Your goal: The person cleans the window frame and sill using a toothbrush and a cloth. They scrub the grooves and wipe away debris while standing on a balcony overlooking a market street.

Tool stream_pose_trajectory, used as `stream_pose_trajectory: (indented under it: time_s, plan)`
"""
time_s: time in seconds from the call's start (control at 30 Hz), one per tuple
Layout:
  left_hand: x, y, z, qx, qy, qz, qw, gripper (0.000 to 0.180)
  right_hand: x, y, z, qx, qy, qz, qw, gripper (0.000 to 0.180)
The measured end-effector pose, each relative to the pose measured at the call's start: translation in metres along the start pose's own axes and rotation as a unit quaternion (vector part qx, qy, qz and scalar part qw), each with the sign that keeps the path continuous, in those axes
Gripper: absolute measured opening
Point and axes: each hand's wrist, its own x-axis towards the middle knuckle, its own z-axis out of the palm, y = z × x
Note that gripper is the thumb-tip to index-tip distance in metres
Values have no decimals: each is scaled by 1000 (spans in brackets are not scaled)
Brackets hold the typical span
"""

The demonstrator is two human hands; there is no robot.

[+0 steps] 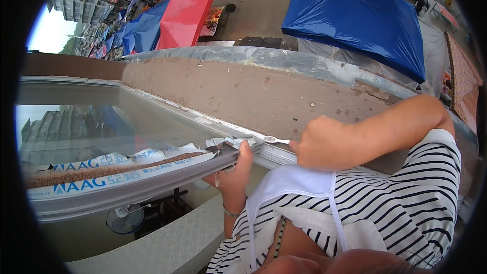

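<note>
My right hand (320, 143) is closed around the handle of a small white plastic spoon (275, 140). The spoon's bowl points left and lies at the window track (276, 153), close to the end of the sash. My left hand (234, 173) grips the end of the grey metal window sash (147, 182), thumb up along its edge, the other fingers partly hidden below. Torn white protective film (137, 158) with blue print clings to the sash, peeled and crumpled towards my thumb. A brown, rough strip (111, 168) shows between the film's two edges.
Outside the window runs a brown ledge (218, 89) with a grey outer rim. Beyond and below it, a street holds blue (355, 20) and red (185, 15) canopies. Indoors, beneath the sash, are a fan (125, 219) and a pale patterned surface (157, 238).
</note>
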Motion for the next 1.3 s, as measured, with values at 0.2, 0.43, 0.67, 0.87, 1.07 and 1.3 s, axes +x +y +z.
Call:
stream_pose_trajectory:
  time_s: [0.2,0.43,0.67,0.87,1.07,1.3]
  plan:
    - [9,9,9,39,-2,64,997,46,-28,3,-27,26,66,50,996,13]
    - [11,-9,10,22,39,88,995,57,60,31,3,30,148,69,986,11]
    - [10,-7,10,-15,26,129,991,54,29,9,28,25,84,66,994,11]
    - [14,-10,9,-45,34,150,987,58,-48,-18,8,50,20,78,996,10]
    - [30,-29,7,25,55,136,989,72,-48,-11,5,41,-1,73,996,43]
    - [59,-35,1,124,56,134,982,88,-55,-12,5,92,15,103,990,42]
